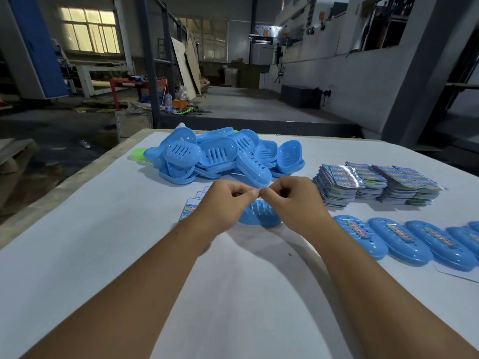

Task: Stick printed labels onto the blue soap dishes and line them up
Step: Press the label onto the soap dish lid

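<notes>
Both hands — left hand, right hand — pinch something tiny above a soap dish; label print unreadable.

A green plastic piece lies on the white table.

I stand at a white table in a dim workshop with a grey concrete floor, a bright barred window far left, leaning boards and a big machine right.
</notes>
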`<state>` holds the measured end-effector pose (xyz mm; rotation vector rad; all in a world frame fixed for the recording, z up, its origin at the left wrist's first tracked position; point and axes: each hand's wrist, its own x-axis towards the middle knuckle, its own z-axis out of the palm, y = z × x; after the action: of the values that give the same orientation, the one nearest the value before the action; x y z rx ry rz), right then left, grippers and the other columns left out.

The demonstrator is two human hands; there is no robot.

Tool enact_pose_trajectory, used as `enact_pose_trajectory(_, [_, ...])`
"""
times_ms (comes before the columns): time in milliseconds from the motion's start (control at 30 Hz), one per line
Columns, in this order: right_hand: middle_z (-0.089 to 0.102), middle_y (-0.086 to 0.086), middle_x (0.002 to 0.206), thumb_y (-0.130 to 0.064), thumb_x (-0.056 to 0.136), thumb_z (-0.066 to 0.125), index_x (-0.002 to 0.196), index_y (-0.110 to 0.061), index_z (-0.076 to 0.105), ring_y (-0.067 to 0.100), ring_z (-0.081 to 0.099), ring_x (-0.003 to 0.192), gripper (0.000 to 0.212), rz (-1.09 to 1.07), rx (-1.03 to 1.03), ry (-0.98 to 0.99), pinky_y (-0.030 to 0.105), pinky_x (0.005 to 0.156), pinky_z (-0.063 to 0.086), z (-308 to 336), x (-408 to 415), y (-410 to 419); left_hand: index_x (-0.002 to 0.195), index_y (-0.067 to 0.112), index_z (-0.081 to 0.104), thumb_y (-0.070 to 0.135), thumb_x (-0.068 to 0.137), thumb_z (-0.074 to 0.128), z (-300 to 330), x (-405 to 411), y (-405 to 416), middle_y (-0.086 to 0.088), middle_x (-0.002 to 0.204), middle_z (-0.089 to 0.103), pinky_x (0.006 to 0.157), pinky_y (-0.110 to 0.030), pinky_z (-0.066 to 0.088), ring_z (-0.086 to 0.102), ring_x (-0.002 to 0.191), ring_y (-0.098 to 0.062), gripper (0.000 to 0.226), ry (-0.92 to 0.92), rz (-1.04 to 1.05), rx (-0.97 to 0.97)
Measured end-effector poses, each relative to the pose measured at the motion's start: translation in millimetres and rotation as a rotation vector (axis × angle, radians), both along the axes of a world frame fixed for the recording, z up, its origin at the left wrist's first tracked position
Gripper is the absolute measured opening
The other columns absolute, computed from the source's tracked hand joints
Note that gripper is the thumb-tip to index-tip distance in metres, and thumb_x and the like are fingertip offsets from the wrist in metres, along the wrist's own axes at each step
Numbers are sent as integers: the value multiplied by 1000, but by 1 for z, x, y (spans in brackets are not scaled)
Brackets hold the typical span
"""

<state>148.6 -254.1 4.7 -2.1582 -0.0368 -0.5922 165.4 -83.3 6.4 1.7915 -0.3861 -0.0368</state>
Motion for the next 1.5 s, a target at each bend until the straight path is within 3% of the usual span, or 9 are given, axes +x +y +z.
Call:
enact_pose_trajectory(267, [69,-15,69,-49,87,72,76,-26,77,2,44,50,27,148,-34,-19,11,51,36,1,-3,-1,97,25,79,38,92,65,4,1,2,4,96,77,90,-27,52,69,100,-10,19,6,22,1])
enact_pose_trajectory(367, [64,-11,60,-47,88,73,74,-23,77,4,44,49,28,42,-18,-14,15,49,34,0,1,-3,94,21,79,36,91,69,7,2,0,3,86,77,69,-12,49,67,78,2,18,-28,81,-34])
enact_pose_trajectory(467, [68,0,66,-45,87,75,68,-26,76,5,50,55,27,-71,-2,37,29,58,44,1,5,-9,92,18,78,34,90,72,5,4,-1,-6,86,76,54,-10,46,61,68,-4,17,-25,118,-37])
enact_pose_trajectory(767, [47,-1,52,-42,83,75,73,-6,73,6,34,44,38,-77,88,158,16,41,30,-2,9,-15,81,19,77,34,86,72,-6,16,-2,4,73,75,66,-28,51,69,75,-16,16,10,220,47])
enact_pose_trajectory(933, [42,-6,44,-49,79,77,54,-9,61,11,33,46,50,-105,-25,246,28,52,32,-9,13,-14,69,11,73,44,79,76,-14,21,-7,-2,56,67,50,-22,41,50,45,-12,34,12,278,202])
enact_pose_trajectory(1133, [61,2,52,-50,78,78,54,-19,70,15,46,52,40,-163,-153,256,30,53,39,-11,17,-12,63,8,70,39,76,72,-14,24,-10,-5,53,58,56,-29,42,46,53,-18,34,-13,294,348])
enact_pose_trajectory(1200, [66,4,58,-50,76,78,58,-19,73,17,52,55,37,-177,-179,266,31,54,43,-9,16,-10,67,9,73,40,75,73,-13,24,-10,-9,62,68,60,-31,50,54,56,-20,32,-24,285,372])
enact_pose_trajectory(1300, [69,3,61,-51,75,77,63,-17,75,23,63,63,36,-202,-215,281,30,54,46,-7,15,-8,65,17,76,41,74,74,-12,24,-10,-1,64,72,70,-36,57,69,68,-21,26,-50,295,414])
enact_pose_trajectory(1500, [68,-5,59,-51,73,79,58,-23,72,17,65,66,32,-209,-232,314,30,58,48,-3,14,-7,66,18,76,47,67,73,-12,27,-12,-1,66,72,68,-33,56,70,74,-20,30,-99,308,498])
